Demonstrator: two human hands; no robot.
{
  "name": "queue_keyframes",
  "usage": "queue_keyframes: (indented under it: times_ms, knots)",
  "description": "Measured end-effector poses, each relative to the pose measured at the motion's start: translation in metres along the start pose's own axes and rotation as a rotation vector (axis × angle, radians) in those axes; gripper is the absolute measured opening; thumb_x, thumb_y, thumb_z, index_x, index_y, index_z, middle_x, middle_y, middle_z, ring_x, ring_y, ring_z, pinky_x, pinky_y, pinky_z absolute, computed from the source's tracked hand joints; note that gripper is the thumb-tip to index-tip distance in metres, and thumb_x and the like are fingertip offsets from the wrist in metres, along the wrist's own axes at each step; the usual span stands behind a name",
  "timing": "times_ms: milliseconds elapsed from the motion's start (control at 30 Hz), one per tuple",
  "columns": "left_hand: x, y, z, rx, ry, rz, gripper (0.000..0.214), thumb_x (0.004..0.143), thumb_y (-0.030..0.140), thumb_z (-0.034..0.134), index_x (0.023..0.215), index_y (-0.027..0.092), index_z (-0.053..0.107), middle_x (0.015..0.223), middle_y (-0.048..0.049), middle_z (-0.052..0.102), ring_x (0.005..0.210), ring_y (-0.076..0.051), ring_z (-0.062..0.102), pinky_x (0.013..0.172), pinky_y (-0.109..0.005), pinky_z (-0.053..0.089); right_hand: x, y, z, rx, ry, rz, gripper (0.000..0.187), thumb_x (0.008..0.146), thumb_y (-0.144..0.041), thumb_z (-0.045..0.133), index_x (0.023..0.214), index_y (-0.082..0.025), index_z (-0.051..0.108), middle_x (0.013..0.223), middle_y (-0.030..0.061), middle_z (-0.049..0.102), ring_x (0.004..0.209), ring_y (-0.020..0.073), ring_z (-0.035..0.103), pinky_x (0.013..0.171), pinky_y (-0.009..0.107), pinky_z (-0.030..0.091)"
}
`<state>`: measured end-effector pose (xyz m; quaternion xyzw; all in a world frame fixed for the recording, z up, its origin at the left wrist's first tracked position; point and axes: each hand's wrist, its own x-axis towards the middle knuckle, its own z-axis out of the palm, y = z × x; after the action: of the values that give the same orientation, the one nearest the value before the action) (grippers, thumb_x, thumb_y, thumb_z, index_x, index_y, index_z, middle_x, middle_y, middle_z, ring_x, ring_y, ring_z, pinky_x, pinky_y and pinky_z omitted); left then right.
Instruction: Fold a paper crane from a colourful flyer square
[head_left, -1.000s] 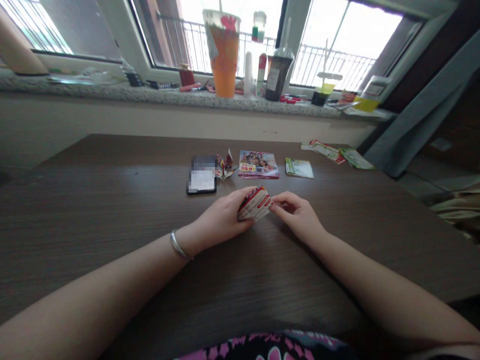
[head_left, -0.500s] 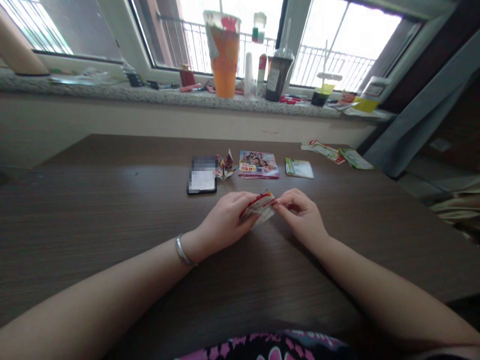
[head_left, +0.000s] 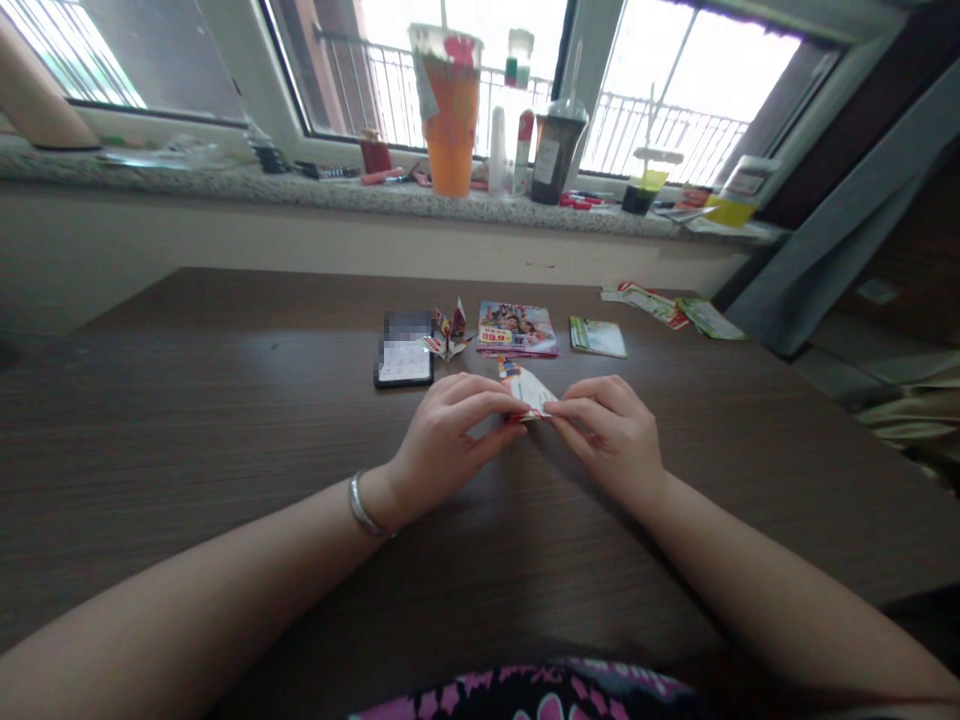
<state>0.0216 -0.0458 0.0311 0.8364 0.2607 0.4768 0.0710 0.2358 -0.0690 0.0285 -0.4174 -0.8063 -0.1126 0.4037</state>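
Between my two hands is a folded piece of printed paper (head_left: 529,388), white with red and coloured patches and a point facing away from me. My left hand (head_left: 457,425) pinches its near left edge between thumb and fingers. At the near right corner, my right hand (head_left: 615,430) grips the paper with thumb and fingertips. Just beyond, a folded paper crane (head_left: 448,335) stands beside a phone (head_left: 405,350) with a lit, partly blurred screen. The fingers cover the paper's lower corners.
A stack of colourful flyers (head_left: 517,330) lies behind the paper, with a smaller stack of cards (head_left: 598,337) to its right. Printed strips (head_left: 652,304) rest at the table's (head_left: 225,420) far right. Cups, including a tall orange cup (head_left: 452,120), line the windowsill (head_left: 337,195).
The folded paper has turned in my hands, its point now facing away from me and its white face showing. My left fingers have shifted to its near edge; my right hand stays close by.
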Motion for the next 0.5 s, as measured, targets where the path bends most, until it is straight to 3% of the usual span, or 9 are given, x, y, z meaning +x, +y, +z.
queue_keyframes:
  times_ms: [267,500]
  knots:
    - [-0.003,-0.0044,0.0027,-0.064,0.005,-0.01,0.005,0.083,0.021,0.066,0.087,0.017,0.068,0.086,-0.0057,0.069,0.082,-0.016,0.064,0.075,-0.031,0.053,0.0018,-0.0031,0.0032,0.038,0.039,-0.066,0.004,0.082,-0.022,0.067,0.086,-0.023,0.069,0.084,0.0028,0.067,0.079,0.0169,0.058,0.073,0.032,0.049]
    - [-0.0032,-0.0057,0.0028,-0.183,0.024,-0.082,0.004,0.083,0.018,0.066,0.086,0.017,0.067,0.086,-0.0042,0.067,0.081,-0.014,0.063,0.075,-0.028,0.053,0.0039,-0.0015,0.0008,0.164,0.058,-0.047,0.015,0.081,-0.021,0.067,0.095,-0.025,0.066,0.093,0.0036,0.069,0.088,0.0193,0.062,0.082,0.038,0.05]
